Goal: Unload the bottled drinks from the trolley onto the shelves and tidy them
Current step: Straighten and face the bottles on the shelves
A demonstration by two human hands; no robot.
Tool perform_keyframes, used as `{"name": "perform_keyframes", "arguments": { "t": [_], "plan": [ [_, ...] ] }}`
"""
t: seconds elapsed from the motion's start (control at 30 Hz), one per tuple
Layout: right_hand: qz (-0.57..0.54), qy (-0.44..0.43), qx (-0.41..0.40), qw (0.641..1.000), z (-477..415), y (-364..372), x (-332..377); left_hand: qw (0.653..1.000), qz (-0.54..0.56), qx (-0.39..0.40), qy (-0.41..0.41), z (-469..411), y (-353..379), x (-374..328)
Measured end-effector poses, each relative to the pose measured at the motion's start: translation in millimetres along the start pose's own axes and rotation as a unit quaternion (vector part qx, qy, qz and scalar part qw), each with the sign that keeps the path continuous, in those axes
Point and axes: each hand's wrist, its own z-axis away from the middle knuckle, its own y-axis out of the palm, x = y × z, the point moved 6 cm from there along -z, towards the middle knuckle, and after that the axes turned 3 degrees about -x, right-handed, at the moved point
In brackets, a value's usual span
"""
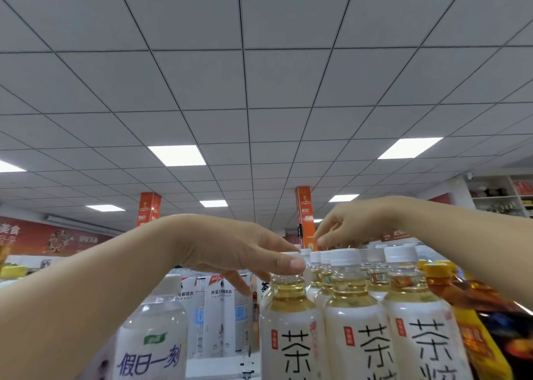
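Several white-labelled tea bottles with white caps stand in rows on a high shelf (222,368). My left hand (236,250) reaches in from the left and pinches the cap of the front-left tea bottle (290,325) between thumb and fingers. Beside it stand a middle tea bottle (356,322) and a right one (418,325). My right hand (354,221) hangs over the rear tea bottles (320,260), fingers curled down with the tips near their caps. Whether it holds one is hidden. The trolley is out of view.
A clear bottle with blue lettering (153,339) stands at the lower left, under my left forearm. White water bottles (216,316) stand behind it. Amber drinks with yellow caps (467,307) line the right side, beneath my right forearm. The ceiling fills the upper view.
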Motion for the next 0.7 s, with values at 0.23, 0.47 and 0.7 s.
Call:
{"name": "perform_keyframes", "arguments": {
  "t": [0.23, 0.47, 0.7],
  "plan": [
    [0.149, 0.062, -0.015, 0.987, 22, -4, -19, 0.996, -0.022, -0.087, 0.007, 7, 16, -10],
    [0.136, 0.052, 0.003, 0.989, 11, 2, -24, 0.992, -0.012, -0.121, 0.022, 10, 25, -11],
    [0.090, 0.018, -0.004, 0.996, 9, 2, -20, 0.989, -0.009, -0.145, 0.025, 6, 27, -7]
  ]
}}
